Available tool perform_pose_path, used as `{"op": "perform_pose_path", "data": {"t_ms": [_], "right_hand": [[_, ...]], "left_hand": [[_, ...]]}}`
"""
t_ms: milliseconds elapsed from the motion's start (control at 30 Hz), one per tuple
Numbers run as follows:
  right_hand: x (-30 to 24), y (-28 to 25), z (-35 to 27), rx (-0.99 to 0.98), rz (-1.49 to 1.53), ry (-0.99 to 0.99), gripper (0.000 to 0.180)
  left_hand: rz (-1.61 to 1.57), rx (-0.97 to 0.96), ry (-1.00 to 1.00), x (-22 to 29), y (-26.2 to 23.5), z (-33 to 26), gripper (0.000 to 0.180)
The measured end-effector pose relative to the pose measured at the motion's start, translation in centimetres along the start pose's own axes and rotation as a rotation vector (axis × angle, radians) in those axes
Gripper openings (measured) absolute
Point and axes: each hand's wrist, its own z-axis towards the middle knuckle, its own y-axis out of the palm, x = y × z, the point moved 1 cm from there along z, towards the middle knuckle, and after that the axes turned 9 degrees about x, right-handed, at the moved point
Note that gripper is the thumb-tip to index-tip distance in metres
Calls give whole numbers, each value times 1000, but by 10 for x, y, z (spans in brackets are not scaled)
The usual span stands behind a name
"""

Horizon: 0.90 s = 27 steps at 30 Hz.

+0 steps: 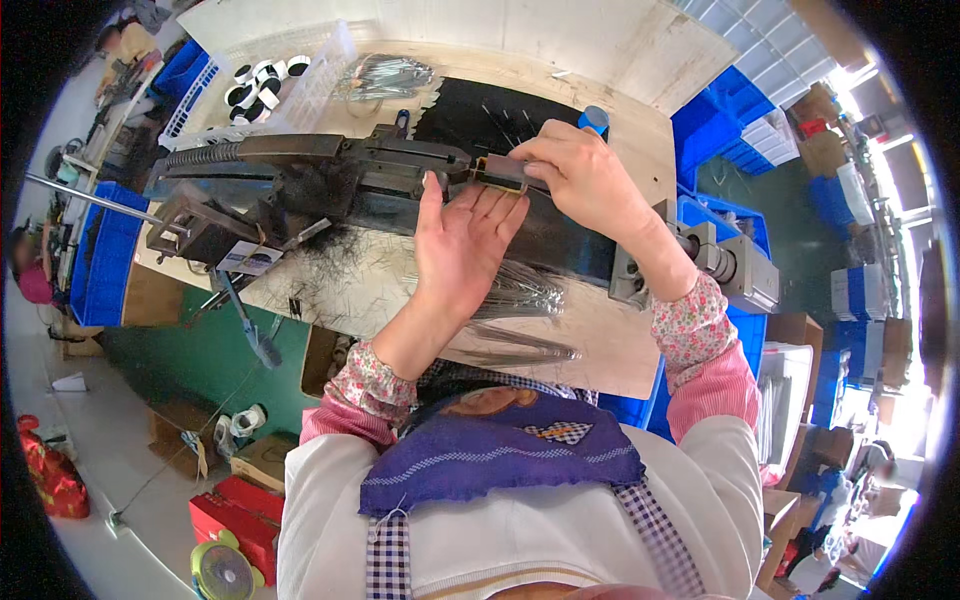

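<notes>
A purple apron (480, 462) is nearest. The right hand (590, 175) pinches a dark block (505, 171) at the black machine's (385, 172) end; the left hand (462, 242) lies spread, palm up, just below. Loose wires (525, 290) litter the tabletop (615, 350); the machine separates the left hand from a white basket (192, 108).

Left hand (465, 240), palm up, fingers extended; right hand (578, 172), palm down, fingers curled; both past bench's near edge (620, 375).
</notes>
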Motion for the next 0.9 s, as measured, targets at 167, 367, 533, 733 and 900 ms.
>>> {"op": "perform_pose_path", "data": {"t_ms": [167,367,533,733,900], "right_hand": [[-5,-3,3,-39,-68,14,18],[-8,-1,1,-27,-156,-18,21],[-8,-3,-2,-3,-211,-59,21],[-21,-20,5,223,-85,54,15],[-49,-15,-12,-37,-305,101,20]], "left_hand": [[48,10,7,3,3,2,71],[10,27,7,3,10,1,72],[11,-7,-4,1,6,2,71],[-17,18,27,1,0,4,69],[-11,79,70,0,1,3,65]]}}
